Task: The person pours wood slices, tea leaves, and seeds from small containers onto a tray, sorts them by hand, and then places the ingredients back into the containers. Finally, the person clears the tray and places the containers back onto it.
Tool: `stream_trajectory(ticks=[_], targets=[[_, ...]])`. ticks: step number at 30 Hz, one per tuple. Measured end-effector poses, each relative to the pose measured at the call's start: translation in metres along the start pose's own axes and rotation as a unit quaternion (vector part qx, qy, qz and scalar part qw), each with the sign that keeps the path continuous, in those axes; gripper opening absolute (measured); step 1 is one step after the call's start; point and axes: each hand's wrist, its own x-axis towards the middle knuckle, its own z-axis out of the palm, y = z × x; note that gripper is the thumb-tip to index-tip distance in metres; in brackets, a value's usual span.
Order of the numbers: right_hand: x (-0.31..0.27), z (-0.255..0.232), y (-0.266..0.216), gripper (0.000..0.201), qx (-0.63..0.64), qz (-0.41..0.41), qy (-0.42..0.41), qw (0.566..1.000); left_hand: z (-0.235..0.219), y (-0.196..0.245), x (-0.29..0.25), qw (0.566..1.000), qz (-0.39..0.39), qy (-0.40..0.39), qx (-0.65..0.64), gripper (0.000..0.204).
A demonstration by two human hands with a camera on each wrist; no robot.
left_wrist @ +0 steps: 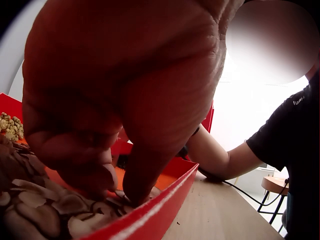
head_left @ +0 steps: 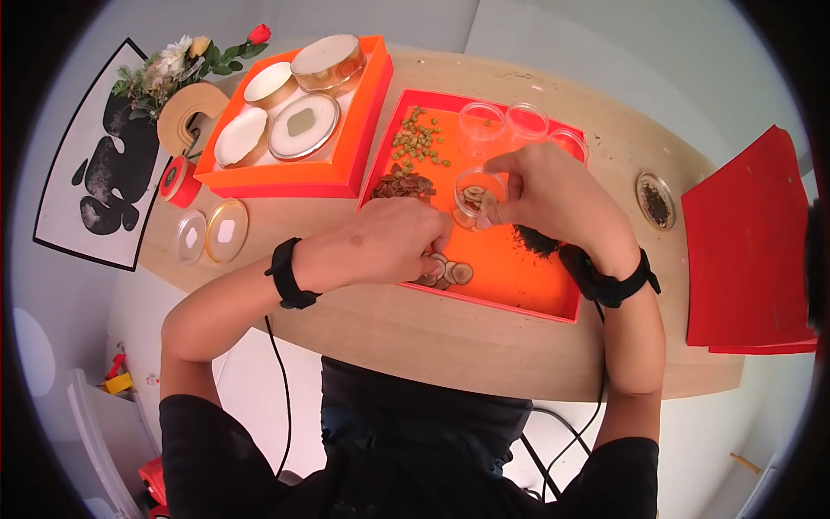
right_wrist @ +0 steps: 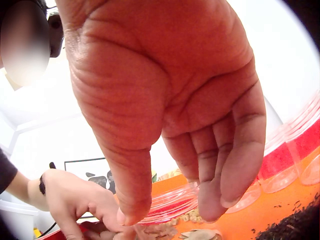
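My right hand [head_left: 553, 195] grips a clear plastic cup [head_left: 479, 178] by its rim, between thumb and fingers. Several pale dried slices [head_left: 474, 201] lie inside it. My left hand [head_left: 380, 238] reaches down into a pile of round dried slices [head_left: 450, 273] at the tray's near edge. Its thumb and fingertips pinch among those slices [left_wrist: 70, 205], close inside the red wall. Both hands work over a red tray [head_left: 553, 315] with an orange floor. Brown dried flakes [head_left: 400, 184], yellow-green dried buds [head_left: 417, 138] and dark loose bits [head_left: 538, 242] form separate heaps in it.
More clear cups [head_left: 482, 121] stand at the tray's back. An orange box [head_left: 367, 130] holds several round tins. A saucer [head_left: 656, 201] of dark bits and a red folder [head_left: 743, 251] are to the right. Two round lids [head_left: 226, 230], a tape roll [head_left: 183, 117] and flowers [head_left: 173, 65] are left.
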Motion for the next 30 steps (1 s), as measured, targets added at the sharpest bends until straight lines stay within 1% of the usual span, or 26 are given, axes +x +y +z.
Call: stream_trajectory(ticks=[2, 4, 7, 16, 23, 25, 29, 30], targets=[[-0.001, 0.0, -0.002, 0.056, 0.0, 0.012, -0.016, 1.0, -0.001, -0.001, 0.002, 1.0, 0.002, -0.008, -0.019, 0.021], [0.0, 0.002, -0.001, 0.057, 0.004, 0.019, 0.002, 1.0, -0.004, -0.001, 0.003, 0.998, -0.021, -0.018, -0.05, 0.021], [-0.001, 0.002, -0.004, 0.057, 0.015, 0.024, 0.007, 1.0, -0.006, -0.005, 0.005, 0.998, -0.022, -0.015, -0.065, 0.021], [-0.001, 0.0, -0.003, 0.056, 0.024, 0.024, -0.001, 0.999, -0.02, -0.009, 0.006, 0.997, -0.018, -0.011, -0.075, 0.016], [-0.001, 0.001, -0.004, 0.051, 0.022, 0.028, -0.007, 0.999, -0.018, -0.018, 0.005, 0.997, -0.01, -0.012, -0.079, 0.012], [-0.002, 0.006, 0.002, 0.053, 0.015, 0.005, 0.016, 1.0, -0.018, -0.022, 0.002, 0.998, 0.028, 0.027, -0.057, 0.012], [-0.002, 0.006, 0.002, 0.053, 0.022, 0.002, 0.014, 1.0, -0.039, -0.01, -0.005, 0.996, 0.005, 0.04, -0.082, 0.012], [-0.002, 0.006, 0.002, 0.053, 0.022, 0.001, 0.018, 1.0, -0.043, -0.008, -0.005, 0.991, 0.02, 0.078, -0.105, 0.012]])
